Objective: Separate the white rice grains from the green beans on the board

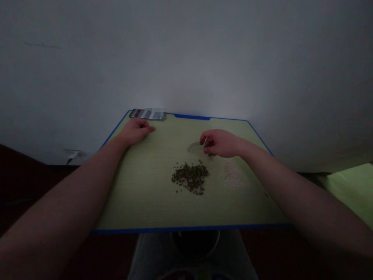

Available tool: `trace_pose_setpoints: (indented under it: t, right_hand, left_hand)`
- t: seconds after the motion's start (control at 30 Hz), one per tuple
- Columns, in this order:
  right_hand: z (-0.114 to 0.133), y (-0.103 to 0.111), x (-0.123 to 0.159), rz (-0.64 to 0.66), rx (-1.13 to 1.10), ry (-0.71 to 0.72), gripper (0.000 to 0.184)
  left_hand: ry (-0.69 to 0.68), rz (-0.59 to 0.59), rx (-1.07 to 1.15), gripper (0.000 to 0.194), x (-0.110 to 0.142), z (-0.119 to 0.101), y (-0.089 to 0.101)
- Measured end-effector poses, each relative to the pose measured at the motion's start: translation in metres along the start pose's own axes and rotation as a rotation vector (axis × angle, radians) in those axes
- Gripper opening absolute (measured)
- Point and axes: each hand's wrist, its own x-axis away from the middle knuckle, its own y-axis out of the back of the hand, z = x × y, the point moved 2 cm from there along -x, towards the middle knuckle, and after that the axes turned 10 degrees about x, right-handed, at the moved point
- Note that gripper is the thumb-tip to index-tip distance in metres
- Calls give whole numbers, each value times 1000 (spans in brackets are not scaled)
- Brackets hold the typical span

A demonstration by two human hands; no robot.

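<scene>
A small pale-green table (140, 202) with a blue rim stands before me against a white wall. My left hand (135, 131) rests near the far left corner, fingers loosely curled with nothing in them, just below a phone (147, 114). My right hand (220, 143) is closed in a pinch over the rim of a small clear dish (194, 148); what the fingers hold is too small to name. A pile of dark green beans (190, 177) lies at the table's middle. A pale heap of light grains (234, 175) lies to its right, under my right wrist.
A round bowl (195, 243) sits below the table's near edge, between my knees. Another pale-green surface (349, 186) shows at the right edge. The floor around is dark, and the room is dim.
</scene>
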Motion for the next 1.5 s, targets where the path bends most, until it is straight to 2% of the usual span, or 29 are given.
trace_pose_setpoints:
  t: [0.17,0.37,0.53,0.63,0.77,0.87,1.1,1.3,1.5]
  right_hand:
    - [-20,-4,-3,-59,58,-91,35]
    - [-9,-18,13,-46,62,-115,35]
    - [3,-32,38,-41,18,-122,35]
    - [3,-39,59,-47,-97,-127,36]
    - [-4,-44,93,-155,-247,-130,33]
    - [-7,-46,117,-281,-183,-101,34]
    - [-4,-54,162,-429,57,-96,39]
    - [-11,-70,186,-432,161,-161,42]
    - [-9,-81,185,-430,137,-85,43]
  left_hand:
    - [6,0,4,34,-1,2,0]
    - [7,-2,10,34,-3,4,0]
    - [31,-3,5,34,-3,5,-1]
    - [21,1,15,34,-2,4,-1]
    - [36,-15,7,33,0,0,-1]
    - [51,-15,-11,32,2,-4,-2]
    - [33,16,-37,33,1,-3,-2]
    - [47,44,-8,32,3,-4,-4]
    - [68,28,0,33,2,-1,-5]
